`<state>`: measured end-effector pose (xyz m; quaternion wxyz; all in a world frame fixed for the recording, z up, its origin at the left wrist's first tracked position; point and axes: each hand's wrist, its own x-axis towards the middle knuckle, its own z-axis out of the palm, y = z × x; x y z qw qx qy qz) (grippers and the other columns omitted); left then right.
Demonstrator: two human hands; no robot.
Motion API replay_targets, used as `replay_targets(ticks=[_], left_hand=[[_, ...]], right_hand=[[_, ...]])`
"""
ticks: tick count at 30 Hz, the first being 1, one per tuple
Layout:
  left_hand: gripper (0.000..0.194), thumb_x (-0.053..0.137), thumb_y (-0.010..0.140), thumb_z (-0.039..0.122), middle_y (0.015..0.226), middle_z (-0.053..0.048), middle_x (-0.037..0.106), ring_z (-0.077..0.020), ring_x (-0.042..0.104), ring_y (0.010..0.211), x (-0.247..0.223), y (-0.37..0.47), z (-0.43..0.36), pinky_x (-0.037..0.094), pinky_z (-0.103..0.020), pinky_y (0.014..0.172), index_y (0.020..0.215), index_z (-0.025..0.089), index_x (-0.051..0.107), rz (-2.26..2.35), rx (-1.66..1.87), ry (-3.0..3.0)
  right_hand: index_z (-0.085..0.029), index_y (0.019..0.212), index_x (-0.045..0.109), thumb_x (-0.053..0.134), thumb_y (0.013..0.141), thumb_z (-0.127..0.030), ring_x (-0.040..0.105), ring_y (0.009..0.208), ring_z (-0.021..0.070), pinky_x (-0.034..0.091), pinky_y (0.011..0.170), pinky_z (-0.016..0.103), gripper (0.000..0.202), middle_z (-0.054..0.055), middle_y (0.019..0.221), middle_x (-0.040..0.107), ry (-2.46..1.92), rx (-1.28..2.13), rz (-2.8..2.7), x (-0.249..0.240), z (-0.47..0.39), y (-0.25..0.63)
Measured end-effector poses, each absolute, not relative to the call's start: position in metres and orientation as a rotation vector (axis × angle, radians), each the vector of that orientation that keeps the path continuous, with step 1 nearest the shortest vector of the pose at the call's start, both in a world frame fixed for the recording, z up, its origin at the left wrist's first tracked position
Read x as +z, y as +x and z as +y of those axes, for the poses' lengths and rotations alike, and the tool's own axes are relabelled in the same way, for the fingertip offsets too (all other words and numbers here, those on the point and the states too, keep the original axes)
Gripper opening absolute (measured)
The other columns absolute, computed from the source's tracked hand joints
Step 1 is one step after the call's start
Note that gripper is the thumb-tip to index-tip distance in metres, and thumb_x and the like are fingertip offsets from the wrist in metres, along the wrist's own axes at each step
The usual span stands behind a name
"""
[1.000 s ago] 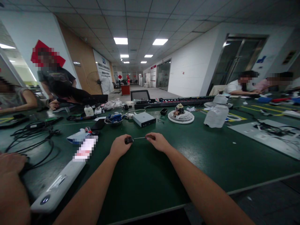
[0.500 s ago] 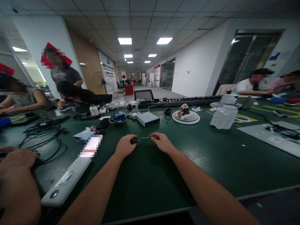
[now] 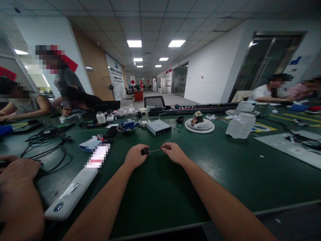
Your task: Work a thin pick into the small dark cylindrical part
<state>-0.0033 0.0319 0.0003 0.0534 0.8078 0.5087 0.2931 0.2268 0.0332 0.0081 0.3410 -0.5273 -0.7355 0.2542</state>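
My left hand is closed round the black handle of a screwdriver, whose thin metal shaft points right. At the far end of that shaft, the thumb and fingers of my right hand pinch the tip. Whether some small part is also between those fingertips is too small to tell. Both hands are held over the green table. Just beyond them lies a grey metal box like an optical disc drive, untouched.
A round white fan grille with a motor lies right of the drive. White plastic housings stand further right. On the left are a long white device, black cables and a co-worker's hand. Other people sit around the table.
The screwdriver's handle has dropped slightly, so the shaft now slopes up toward my right fingers. A standing person at the back left has leaned further left.
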Motion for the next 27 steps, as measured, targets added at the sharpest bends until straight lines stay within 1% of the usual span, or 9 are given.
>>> replay_targets(ticks=[5, 9, 14, 18, 22, 25, 27], left_hand=[[0.03, 0.067, 0.077, 0.019, 0.106, -0.003, 0.071, -0.0222, 0.065, 0.098, 0.0003, -0.004, 0.0321, 0.05, -0.033, 0.089, 0.107, 0.023, 0.069, 1.549, 0.908, 2.452], [0.029, 0.068, 0.076, 0.019, 0.104, -0.003, 0.071, -0.0223, 0.066, 0.096, 0.0003, -0.0034, 0.0314, 0.05, -0.033, 0.087, 0.105, 0.023, 0.07, 1.545, 0.896, 2.452], [0.03, 0.068, 0.076, 0.019, 0.104, -0.004, 0.071, -0.023, 0.066, 0.097, 0.0016, -0.0008, 0.0296, 0.05, -0.033, 0.087, 0.107, 0.023, 0.07, 1.555, 0.899, 2.456], [0.031, 0.069, 0.075, 0.017, 0.103, -0.003, 0.072, -0.023, 0.066, 0.096, 0.0028, 0.0002, 0.0282, 0.05, -0.033, 0.087, 0.105, 0.024, 0.071, 1.565, 0.898, 2.461], [0.029, 0.069, 0.076, 0.018, 0.104, -0.002, 0.072, -0.0226, 0.066, 0.096, 0.0047, 0.0009, 0.0271, 0.05, -0.032, 0.087, 0.104, 0.024, 0.07, 1.589, 0.915, 2.462], [0.028, 0.069, 0.077, 0.02, 0.103, -0.003, 0.072, -0.0235, 0.065, 0.097, 0.0049, 0.001, 0.0277, 0.049, -0.033, 0.089, 0.105, 0.025, 0.07, 1.646, 0.925, 2.441], [0.029, 0.069, 0.077, 0.02, 0.104, -0.004, 0.072, -0.0244, 0.065, 0.097, 0.004, 0.0003, 0.0291, 0.048, -0.034, 0.089, 0.106, 0.024, 0.07, 1.71, 0.944, 2.402]], right_hand=[[-0.017, 0.096, 0.072, 0.054, 0.087, -0.025, 0.063, 0.073, 0.0188, 0.045, 0.067, 0.03, 0.022, 0.005, 0.082, 0.071, -1.379, 0.651, -1.925, 0.007, 0.0328, 0.2268], [-0.018, 0.093, 0.072, 0.054, 0.087, -0.027, 0.064, 0.075, 0.019, 0.045, 0.068, 0.029, 0.021, 0.005, 0.083, 0.072, -1.356, 0.641, -1.964, 0.0033, 0.0349, 0.2266], [-0.016, 0.1, 0.071, 0.052, 0.089, -0.026, 0.064, 0.077, 0.0195, 0.045, 0.069, 0.029, 0.024, 0.007, 0.086, 0.072, -1.377, 0.592, -1.972, 0.0023, 0.0357, 0.2259], [-0.017, 0.093, 0.073, 0.054, 0.088, -0.026, 0.064, 0.077, 0.0189, 0.044, 0.069, 0.028, 0.022, 0.006, 0.085, 0.073, -1.376, 0.563, -2.018, 0.0057, 0.0329, 0.2254], [-0.017, 0.095, 0.071, 0.051, 0.09, -0.026, 0.064, 0.079, 0.0182, 0.043, 0.069, 0.026, 0.023, 0.006, 0.089, 0.073, -1.396, 0.544, -2.022, 0.0068, 0.0311, 0.2243], [-0.017, 0.088, 0.07, 0.052, 0.09, -0.029, 0.063, 0.075, 0.0197, 0.039, 0.066, 0.028, 0.022, 0.007, 0.082, 0.071, -1.461, 0.488, -1.995, 0.0059, 0.0306, 0.2238], [-0.017, 0.079, 0.067, 0.047, 0.093, -0.034, 0.061, 0.07, 0.0199, 0.036, 0.063, 0.029, 0.03, 0.008, 0.075, 0.068, -1.507, 0.448, -1.959, 0.0054, 0.0298, 0.2232]])
